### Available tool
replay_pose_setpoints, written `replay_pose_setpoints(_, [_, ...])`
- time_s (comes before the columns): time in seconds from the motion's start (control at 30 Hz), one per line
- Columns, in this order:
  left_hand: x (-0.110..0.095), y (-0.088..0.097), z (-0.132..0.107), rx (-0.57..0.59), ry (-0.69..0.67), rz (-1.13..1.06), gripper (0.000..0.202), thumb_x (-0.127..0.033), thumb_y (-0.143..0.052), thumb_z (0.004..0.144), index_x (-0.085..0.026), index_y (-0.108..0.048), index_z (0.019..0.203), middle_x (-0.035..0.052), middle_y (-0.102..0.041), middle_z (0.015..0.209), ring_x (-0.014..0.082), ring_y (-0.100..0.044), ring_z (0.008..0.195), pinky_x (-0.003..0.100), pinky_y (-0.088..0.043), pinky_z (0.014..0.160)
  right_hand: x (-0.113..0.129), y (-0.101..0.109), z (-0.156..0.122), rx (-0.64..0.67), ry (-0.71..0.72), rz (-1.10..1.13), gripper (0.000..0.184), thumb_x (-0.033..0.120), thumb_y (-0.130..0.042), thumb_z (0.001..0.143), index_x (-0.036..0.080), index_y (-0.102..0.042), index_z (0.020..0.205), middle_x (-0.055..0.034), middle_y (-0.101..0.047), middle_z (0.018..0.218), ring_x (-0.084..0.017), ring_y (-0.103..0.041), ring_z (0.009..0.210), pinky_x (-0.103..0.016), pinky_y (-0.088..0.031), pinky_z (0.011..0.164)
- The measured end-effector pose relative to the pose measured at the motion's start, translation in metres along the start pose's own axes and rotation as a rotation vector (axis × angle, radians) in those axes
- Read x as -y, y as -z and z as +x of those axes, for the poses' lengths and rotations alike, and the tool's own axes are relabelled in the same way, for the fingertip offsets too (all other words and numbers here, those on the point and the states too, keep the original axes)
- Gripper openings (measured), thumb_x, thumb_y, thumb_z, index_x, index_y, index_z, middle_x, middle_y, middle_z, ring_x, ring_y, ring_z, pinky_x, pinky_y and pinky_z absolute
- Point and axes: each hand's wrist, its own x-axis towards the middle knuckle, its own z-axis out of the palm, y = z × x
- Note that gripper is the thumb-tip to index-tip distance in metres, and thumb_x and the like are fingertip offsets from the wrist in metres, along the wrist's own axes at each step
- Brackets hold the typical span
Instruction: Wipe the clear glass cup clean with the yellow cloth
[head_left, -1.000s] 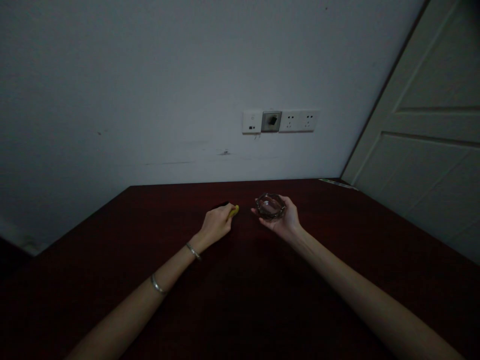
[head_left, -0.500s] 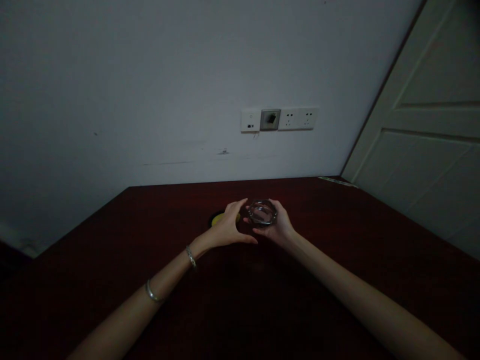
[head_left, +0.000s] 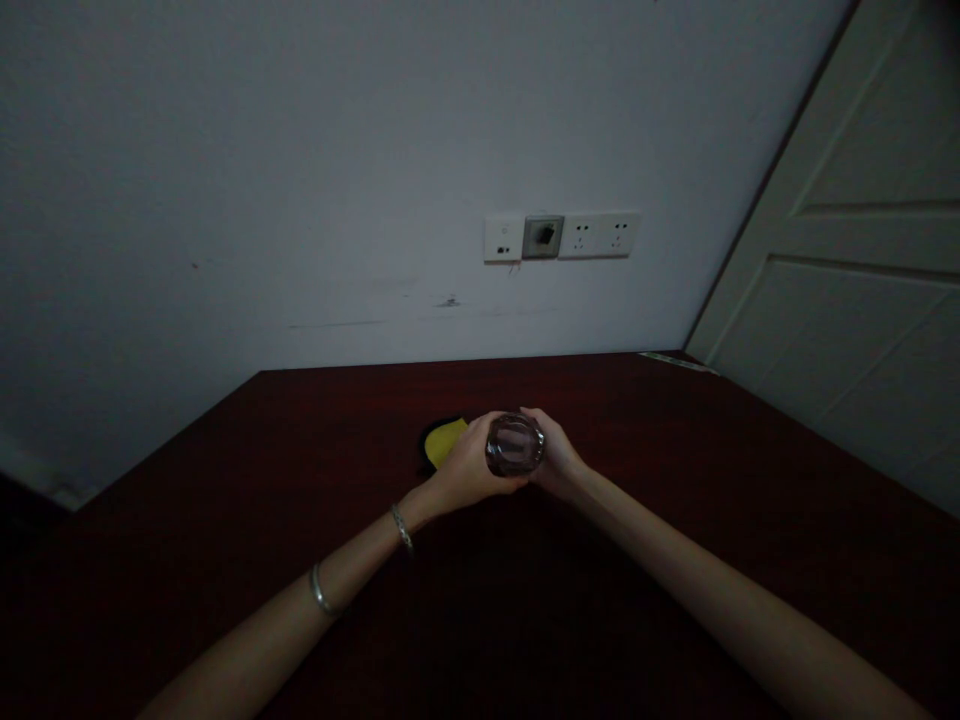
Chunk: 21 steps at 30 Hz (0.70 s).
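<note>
Both of my hands are round a clear, faceted glass cup (head_left: 515, 445), held over the dark red table (head_left: 360, 420). I see the cup end-on and cannot tell whether that end is its mouth or its base. My left hand (head_left: 476, 463), with two silver bangles on the arm, wraps its left and near side. On the right, my right hand (head_left: 556, 452) closes round the cup, its fingers partly hidden. Just behind and left of my left hand lies a flat yellow thing with a black edge (head_left: 442, 442), partly covered by that hand.
A pale wall (head_left: 337, 200) stands behind the table, with a row of sockets and switches (head_left: 561, 237). To the right is a white panelled door (head_left: 847, 260). A thin pale strip (head_left: 679, 362) lies at the table's far right corner. The light is dim.
My left hand, open beside the cup before, has closed round it. The cup has moved slightly left and towards me and has turned. More of the yellow thing shows now.
</note>
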Motion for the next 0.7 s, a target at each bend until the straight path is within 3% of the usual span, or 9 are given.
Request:
replay_pose_setpoints(0.17, [0.003, -0.007, -0.006, -0.069, 0.001, 0.043, 0.081, -0.029, -0.083, 0.053, -0.019, -0.046, 0.124, 0.0126, -0.055, 0.125, 0.0314, -0.051, 0.118, 0.049, -0.039, 0.101, 0.003, 0.000, 0.002, 0.000, 0.007, -0.085, 0.025, 0.037, -0.044, 0.083, 0.019, -0.061, 0.087, -0.0055, -0.071, 0.068, -0.023, -0.066, 0.055, -0.039, -0.055, 0.053])
replay_pose_setpoints(0.27, [0.007, -0.006, -0.006, -0.063, 0.013, 0.064, 0.088, -0.032, -0.086, 0.049, -0.019, -0.045, 0.127, 0.0134, -0.053, 0.130, 0.0334, -0.046, 0.123, 0.052, -0.036, 0.103, 0.006, -0.001, 0.001, 0.026, 0.029, -0.155, 0.025, 0.033, -0.043, 0.085, 0.017, -0.061, 0.088, -0.0061, -0.071, 0.068, -0.021, -0.066, 0.054, -0.037, -0.055, 0.054])
replay_pose_setpoints(0.43, [0.008, 0.002, -0.003, -0.022, 0.015, 0.060, 0.082, -0.029, -0.084, 0.054, -0.021, -0.046, 0.126, 0.0126, -0.055, 0.128, 0.0328, -0.045, 0.125, 0.053, -0.032, 0.106, 0.011, 0.004, 0.006, 0.093, 0.127, -0.327, 0.025, 0.030, -0.044, 0.085, 0.017, -0.064, 0.091, -0.0064, -0.071, 0.073, -0.019, -0.067, 0.058, -0.034, -0.056, 0.058])
replay_pose_setpoints(0.6, [0.005, 0.008, -0.003, 0.019, 0.073, 0.083, 0.078, -0.031, -0.084, 0.050, -0.021, -0.051, 0.121, 0.0115, -0.059, 0.124, 0.0319, -0.050, 0.121, 0.053, -0.033, 0.104, 0.039, 0.026, 0.008, 0.160, 0.247, -0.621, 0.015, 0.019, -0.060, 0.075, 0.018, -0.069, 0.087, -0.0017, -0.071, 0.075, -0.013, -0.065, 0.061, -0.024, -0.053, 0.055])
replay_pose_setpoints(0.7, [0.010, 0.007, -0.005, 0.062, 0.042, 0.142, 0.078, -0.035, -0.085, 0.049, -0.020, -0.053, 0.119, 0.0123, -0.059, 0.124, 0.0350, -0.044, 0.126, 0.054, -0.032, 0.105, 0.058, 0.039, -0.003, 0.287, 0.269, -0.801, 0.036, 0.010, -0.067, 0.063, 0.019, -0.069, 0.097, -0.0033, -0.072, 0.090, -0.017, -0.066, 0.078, -0.028, -0.054, 0.066])
